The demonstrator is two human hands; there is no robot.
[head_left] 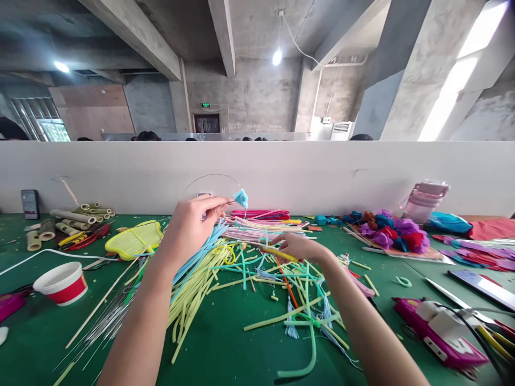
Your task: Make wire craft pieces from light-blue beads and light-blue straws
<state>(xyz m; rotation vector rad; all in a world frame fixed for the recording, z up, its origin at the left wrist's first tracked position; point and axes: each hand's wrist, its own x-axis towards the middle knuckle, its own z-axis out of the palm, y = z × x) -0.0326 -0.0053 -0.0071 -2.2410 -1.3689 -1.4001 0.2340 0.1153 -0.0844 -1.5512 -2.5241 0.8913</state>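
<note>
My left hand (192, 222) is raised above the green table (225, 343), fingers pinched on a thin bent wire that carries a small blue fuzzy tuft (241, 198) at its tip. The wire arcs up and back in a loop (209, 177). My right hand (295, 246) lies low on a heap of pipe cleaners (241, 257), fingers closed around a yellow stick (277, 252). Yellow, light blue, green and pink pipe cleaners spread beneath both hands.
A red and white paper cup (62, 282) and a yellow mesh piece (134, 239) sit at left, with rolled tubes (78, 214) behind. Right: coloured paper flowers (392, 231), a pink bottle (424, 201), a pink glue gun (440, 332). White partition wall (322, 171) behind.
</note>
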